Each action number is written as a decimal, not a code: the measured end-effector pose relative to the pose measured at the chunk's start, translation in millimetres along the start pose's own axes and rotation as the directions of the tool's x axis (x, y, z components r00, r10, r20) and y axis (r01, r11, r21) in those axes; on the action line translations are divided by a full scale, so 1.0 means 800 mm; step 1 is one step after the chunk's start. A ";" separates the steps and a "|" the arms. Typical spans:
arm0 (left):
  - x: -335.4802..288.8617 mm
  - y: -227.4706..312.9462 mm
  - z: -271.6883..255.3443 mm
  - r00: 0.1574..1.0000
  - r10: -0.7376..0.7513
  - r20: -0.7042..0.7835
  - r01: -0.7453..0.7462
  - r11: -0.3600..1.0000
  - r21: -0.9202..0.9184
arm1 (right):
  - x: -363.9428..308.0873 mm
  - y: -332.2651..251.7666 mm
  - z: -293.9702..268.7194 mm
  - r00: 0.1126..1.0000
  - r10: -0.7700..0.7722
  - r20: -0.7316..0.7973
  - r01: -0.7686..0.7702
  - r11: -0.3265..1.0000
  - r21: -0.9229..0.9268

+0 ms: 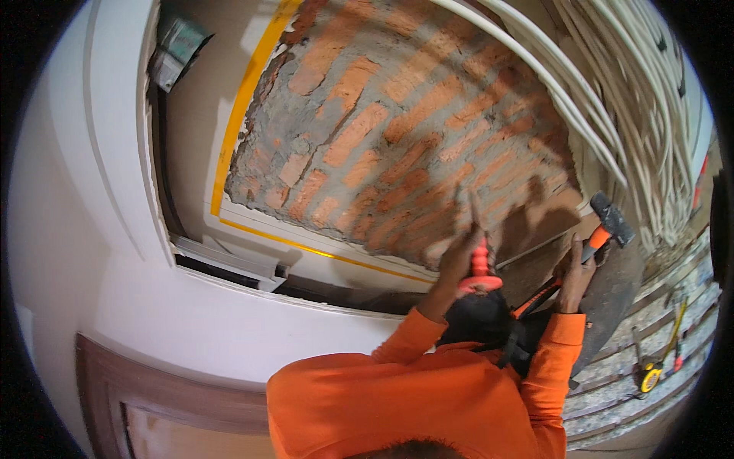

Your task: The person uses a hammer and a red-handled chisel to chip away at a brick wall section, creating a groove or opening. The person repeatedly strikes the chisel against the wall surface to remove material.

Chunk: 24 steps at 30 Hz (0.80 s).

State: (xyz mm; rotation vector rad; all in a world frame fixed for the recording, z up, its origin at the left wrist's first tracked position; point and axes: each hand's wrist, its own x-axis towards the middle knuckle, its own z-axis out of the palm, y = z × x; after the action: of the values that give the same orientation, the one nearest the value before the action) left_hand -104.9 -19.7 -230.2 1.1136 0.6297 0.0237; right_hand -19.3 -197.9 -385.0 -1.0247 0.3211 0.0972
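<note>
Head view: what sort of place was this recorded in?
Probably a room under renovation. A patch of bare brick is exposed, a thick bundle of pale cables runs beside it, and the left hand grips a red-handled chisel, the right hand a hammer.

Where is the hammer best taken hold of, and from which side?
Probably by the lower handle, coming from the side of the orange shirt: the handle slopes that way, with the blocky head at the far end. The right hand holds it nearer the head.
</note>
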 end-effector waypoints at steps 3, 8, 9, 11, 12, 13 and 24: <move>-0.013 0.085 0.052 0.947 0.319 0.033 -0.320 0.938 0.134 | 0.012 -0.002 -0.006 0.999 0.029 0.014 -0.029 0.999 -0.014; -0.006 0.225 0.113 0.649 0.706 0.284 -0.761 0.601 0.244 | 0.034 -0.005 -0.009 0.999 0.037 0.036 -0.039 0.996 0.074; 0.005 0.240 0.115 0.585 0.763 0.274 -0.810 0.539 0.229 | 0.035 -0.008 -0.003 0.998 0.038 0.042 -0.041 0.996 0.074; 0.034 0.266 0.117 0.447 0.856 0.258 -0.891 0.401 0.213 | 0.047 0.001 -0.005 0.997 0.040 0.061 -0.042 0.999 0.024; 0.047 0.277 0.120 0.398 0.889 0.228 -0.905 0.340 0.255 | 0.062 0.018 -0.011 0.999 -0.004 0.050 0.004 1.000 -0.008; 0.058 0.289 0.118 0.343 0.918 0.196 -0.912 0.276 0.303 | 0.070 0.032 -0.013 0.999 -0.006 0.046 0.008 0.999 -0.034; -0.003 0.312 0.117 0.276 0.915 0.295 -0.699 -0.019 0.715 | 0.031 -0.016 -0.002 0.991 0.120 0.051 -0.121 0.993 0.012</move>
State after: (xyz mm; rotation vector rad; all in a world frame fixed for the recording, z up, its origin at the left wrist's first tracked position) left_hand 9.9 17.1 7.3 2.2740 0.0219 1.1389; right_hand 6.6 -207.4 -382.6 -0.9862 0.3375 0.2291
